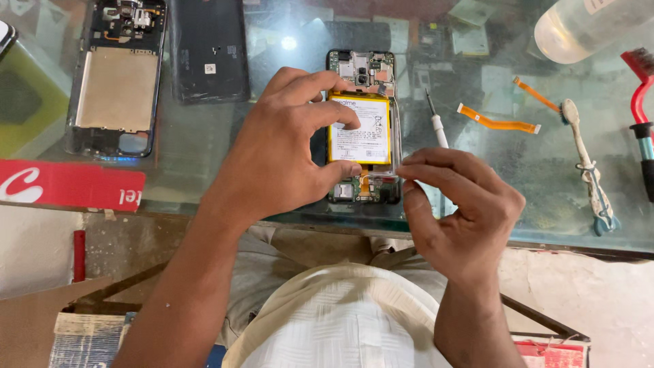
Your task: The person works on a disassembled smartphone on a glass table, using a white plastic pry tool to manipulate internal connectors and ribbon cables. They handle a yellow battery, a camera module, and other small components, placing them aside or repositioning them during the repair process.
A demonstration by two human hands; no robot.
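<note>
The left hand (279, 146) presses narrowed fingers on the opened phone's (361, 126) glossy yellow-edged rectangular battery (364, 136). Just right of the phone, the right hand (456, 204) pinches a thin clear strip (395, 146) over the glass tabletop (518, 163).

The left hand (286, 146) lies curled over the open phone (361, 126), fingers bent down. The right hand (456, 204) hangs just beside the phone, thumb and finger pinched together.
</note>
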